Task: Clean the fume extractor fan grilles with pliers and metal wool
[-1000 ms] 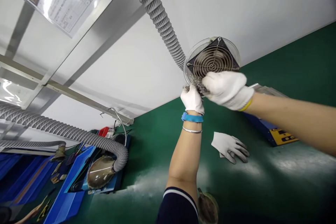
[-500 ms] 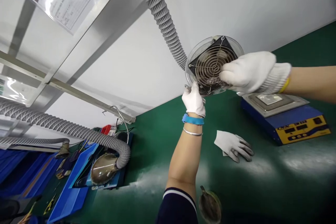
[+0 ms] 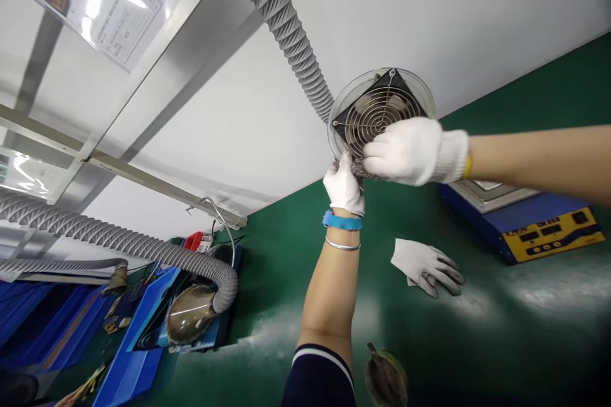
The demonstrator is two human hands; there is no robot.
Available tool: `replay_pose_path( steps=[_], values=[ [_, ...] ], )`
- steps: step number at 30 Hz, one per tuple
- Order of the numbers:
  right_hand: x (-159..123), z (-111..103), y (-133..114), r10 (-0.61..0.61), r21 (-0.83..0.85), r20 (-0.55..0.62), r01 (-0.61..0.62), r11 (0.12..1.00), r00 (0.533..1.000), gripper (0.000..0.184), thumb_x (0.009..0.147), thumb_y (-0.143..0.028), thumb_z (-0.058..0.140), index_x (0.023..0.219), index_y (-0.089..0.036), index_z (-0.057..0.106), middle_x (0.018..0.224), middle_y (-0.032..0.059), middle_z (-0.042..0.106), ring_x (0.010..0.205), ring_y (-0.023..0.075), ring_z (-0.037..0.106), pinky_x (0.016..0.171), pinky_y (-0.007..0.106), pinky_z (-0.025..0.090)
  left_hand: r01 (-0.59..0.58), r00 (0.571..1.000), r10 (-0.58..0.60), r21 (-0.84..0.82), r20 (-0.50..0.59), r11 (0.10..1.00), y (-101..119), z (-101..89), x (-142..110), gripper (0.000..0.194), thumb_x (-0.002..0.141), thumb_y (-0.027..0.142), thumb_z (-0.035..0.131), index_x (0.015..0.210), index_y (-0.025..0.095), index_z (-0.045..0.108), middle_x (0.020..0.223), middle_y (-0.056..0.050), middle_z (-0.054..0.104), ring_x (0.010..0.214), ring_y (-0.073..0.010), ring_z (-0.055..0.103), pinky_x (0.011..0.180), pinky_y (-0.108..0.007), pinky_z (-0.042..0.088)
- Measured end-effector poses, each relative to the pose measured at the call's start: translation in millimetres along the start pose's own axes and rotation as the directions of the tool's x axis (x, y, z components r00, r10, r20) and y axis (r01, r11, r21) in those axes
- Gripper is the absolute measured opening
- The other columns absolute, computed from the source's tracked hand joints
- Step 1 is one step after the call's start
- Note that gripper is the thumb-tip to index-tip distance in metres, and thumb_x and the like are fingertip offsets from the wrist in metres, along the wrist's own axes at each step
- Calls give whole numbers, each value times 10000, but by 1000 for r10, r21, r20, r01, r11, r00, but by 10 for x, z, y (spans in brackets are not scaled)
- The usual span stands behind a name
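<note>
White knit-gloved fingers [image 3: 377,156] of the right hand [image 3: 410,151] curl closed over the fan's wire grille [image 3: 370,116]; the left hand [image 3: 344,186] pinches its round clear rim from below, far above the green tabletop [image 3: 477,343], right of a ribbed grey hose [image 3: 281,22].

Both the left hand [image 3: 344,187] and the right hand [image 3: 405,151] wear white knit gloves — the right one has a yellow cuff edge, and a blue band circles the left wrist. The fan [image 3: 377,116] is black behind a silver wire grille of concentric rings. The table [image 3: 477,343] is dark green, the hose [image 3: 281,25] grey and ribbed, and the box [image 3: 529,226] blue with a yellow panel.
</note>
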State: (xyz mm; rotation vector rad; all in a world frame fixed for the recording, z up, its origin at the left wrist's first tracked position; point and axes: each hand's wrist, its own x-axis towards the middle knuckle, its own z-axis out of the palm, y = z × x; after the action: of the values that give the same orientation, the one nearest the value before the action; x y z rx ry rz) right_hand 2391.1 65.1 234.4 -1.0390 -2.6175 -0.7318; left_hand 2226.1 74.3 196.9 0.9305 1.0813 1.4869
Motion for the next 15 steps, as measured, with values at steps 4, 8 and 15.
replay_pose_path(
  steps=[4, 8, 15],
  values=[
    [-107, 20, 222, 26, 68, 152, -36, 997, 988, 210, 885, -296, 472, 772, -142, 561, 743, 39, 472, 638, 118, 307, 646, 293, 244, 17, 1000, -16, 16, -21, 1000, 12, -8, -3, 288, 819, 416, 682, 822, 174, 524, 579, 70, 415, 396, -27, 321, 391, -199, 194],
    [-94, 29, 78, -12, 23, -11, 12, 1000, 1000, 347, 990, -304, 323, 864, -134, 598, 800, 53, 495, 672, 126, 306, 647, 310, 194, 4, 1000, -4, 2, -22, 1000, -38, 38, -28, 290, 828, 424, 668, 836, 159, 550, 612, 51, 461, 455, -35, 385, 433, -187, 291],
    [-150, 63, 198, 178, 309, 111, -205, 929, 978, 381, 975, -377, 381, 752, -107, 532, 821, 27, 520, 730, 88, 402, 688, 281, 268, 13, 1000, -13, 28, -6, 1000, -14, -20, -40, 293, 827, 423, 661, 854, 178, 503, 595, 78, 388, 376, -16, 314, 379, -193, 191]
  ],
)
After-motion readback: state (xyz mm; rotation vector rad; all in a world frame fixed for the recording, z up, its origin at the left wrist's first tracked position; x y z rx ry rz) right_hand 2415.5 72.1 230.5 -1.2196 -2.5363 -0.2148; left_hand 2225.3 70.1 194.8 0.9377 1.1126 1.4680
